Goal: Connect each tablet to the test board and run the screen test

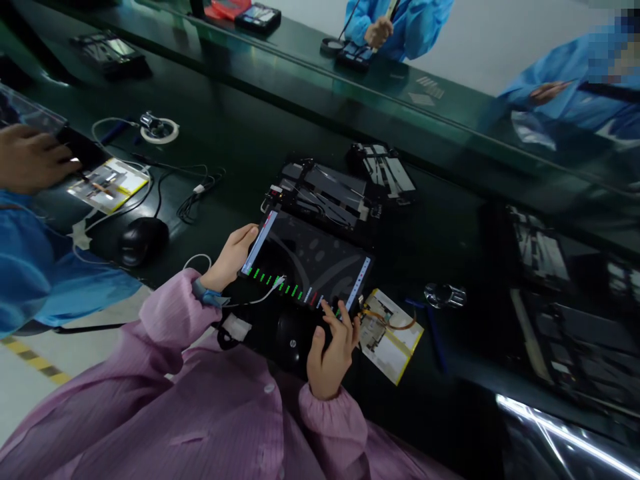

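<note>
My left hand (230, 259), with a blue wrist strap (210, 293), grips the left edge of a lit tablet screen (320, 250). Rows of green marks run along the screen's lower edge. My right hand (333, 353) is at the lower right of the screen, fingers apart, fingertips at its surface; whether they press it is unclear. Just right of the screen lies a battery with a circuit board (393, 337), and an orange-brown flex cable (395, 322) loops over it. A white cable (257, 300) crosses below the screen. Under that sits a black HP mouse (289, 340).
Opened tablet bodies (325, 190) are stacked behind the screen, with more at the right (585, 347). A metal clip-like object (445, 295) and a blue tool (437, 340) lie right of the battery. At left, a co-worker's hand (35, 160) is near another battery (113, 185) and mouse (144, 240).
</note>
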### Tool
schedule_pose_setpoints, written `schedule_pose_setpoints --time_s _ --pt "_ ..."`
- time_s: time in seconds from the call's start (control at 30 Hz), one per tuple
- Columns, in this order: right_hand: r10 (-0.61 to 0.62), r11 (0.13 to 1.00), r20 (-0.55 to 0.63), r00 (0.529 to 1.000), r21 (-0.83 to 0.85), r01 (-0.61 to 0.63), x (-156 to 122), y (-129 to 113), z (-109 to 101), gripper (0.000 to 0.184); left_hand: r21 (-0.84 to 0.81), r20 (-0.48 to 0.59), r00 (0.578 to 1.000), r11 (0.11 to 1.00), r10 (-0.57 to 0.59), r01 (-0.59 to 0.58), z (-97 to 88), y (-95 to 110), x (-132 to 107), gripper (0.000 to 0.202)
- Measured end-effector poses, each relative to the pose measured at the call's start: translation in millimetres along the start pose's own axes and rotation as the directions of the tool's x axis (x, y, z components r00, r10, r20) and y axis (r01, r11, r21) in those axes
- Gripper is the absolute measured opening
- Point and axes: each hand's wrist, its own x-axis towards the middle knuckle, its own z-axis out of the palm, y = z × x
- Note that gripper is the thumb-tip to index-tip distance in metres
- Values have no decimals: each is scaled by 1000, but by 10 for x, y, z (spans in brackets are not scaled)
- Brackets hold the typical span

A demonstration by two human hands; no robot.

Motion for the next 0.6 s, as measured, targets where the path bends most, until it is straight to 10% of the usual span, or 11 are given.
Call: schedule_pose_setpoints --time_s 0.6 --pt "97 994 -131 987 -28 -101 -1 12 -2 15 8 18 1000 1000 14 -14 -1 -3 14 30"
